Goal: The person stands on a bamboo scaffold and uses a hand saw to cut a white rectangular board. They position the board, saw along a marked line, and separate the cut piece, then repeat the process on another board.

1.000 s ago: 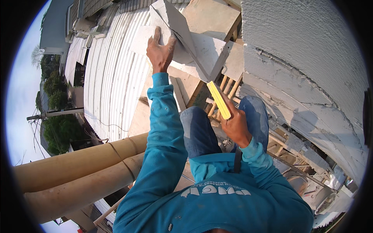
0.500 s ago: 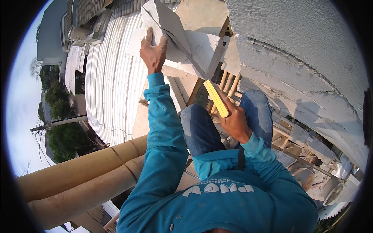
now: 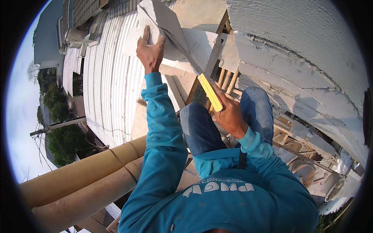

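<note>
My right hand (image 3: 232,116) is wrapped round the yellow handle of a handsaw (image 3: 210,92). Its grey blade runs up and to the left, set in a cut in a white lightweight concrete block (image 3: 165,19). Braced against the near side of that block is my left hand (image 3: 150,52), thumb and forefinger spread, gripping it just left of the blade. The block rests on another white block (image 3: 200,40). Part of the blade lies hidden in the cut, and the left hand's lower fingers do not show.
A rough white block wall (image 3: 287,58) rises on my right. Thick bamboo poles (image 3: 89,167) cross at lower left, beside a corrugated metal roof (image 3: 110,77). Thinner bamboo (image 3: 231,83) shows through a gap ahead of my knees. Buckets (image 3: 305,173) stand low at right.
The saw and my right hand have shifted slightly forward and left, pushing the blade along the cut. My left hand stays on the block; the whole view has drifted slightly.
</note>
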`<action>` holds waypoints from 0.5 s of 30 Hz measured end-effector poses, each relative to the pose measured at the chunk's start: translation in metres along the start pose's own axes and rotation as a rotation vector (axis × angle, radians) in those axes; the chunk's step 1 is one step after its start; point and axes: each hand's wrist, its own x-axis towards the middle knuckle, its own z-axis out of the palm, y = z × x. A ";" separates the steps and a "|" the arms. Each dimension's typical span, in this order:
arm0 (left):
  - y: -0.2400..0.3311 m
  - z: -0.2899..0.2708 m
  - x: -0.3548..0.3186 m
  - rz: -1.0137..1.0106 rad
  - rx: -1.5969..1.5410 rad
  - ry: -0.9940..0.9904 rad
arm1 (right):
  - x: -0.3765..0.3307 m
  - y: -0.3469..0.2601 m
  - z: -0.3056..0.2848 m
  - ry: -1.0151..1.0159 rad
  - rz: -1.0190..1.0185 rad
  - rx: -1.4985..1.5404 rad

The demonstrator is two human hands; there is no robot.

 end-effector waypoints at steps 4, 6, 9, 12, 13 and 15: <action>-0.019 0.001 0.017 0.042 0.048 0.051 | 0.141 -0.027 0.034 -0.135 0.087 -0.107; -0.020 -0.001 0.008 -0.026 -0.018 0.034 | 0.129 -0.022 0.046 -0.156 0.099 -0.113; -0.007 -0.002 0.000 -0.018 0.009 0.027 | 0.069 -0.019 0.023 -0.261 0.295 -0.060; -0.012 -0.006 0.005 0.043 0.077 0.050 | -0.029 0.007 0.005 -0.079 0.052 0.044; -0.006 -0.001 0.000 0.035 0.078 0.044 | -0.033 0.007 -0.004 -0.077 0.052 0.055; 0.001 0.007 -0.005 0.011 0.021 0.027 | 0.002 0.007 0.000 -0.004 -0.015 -0.002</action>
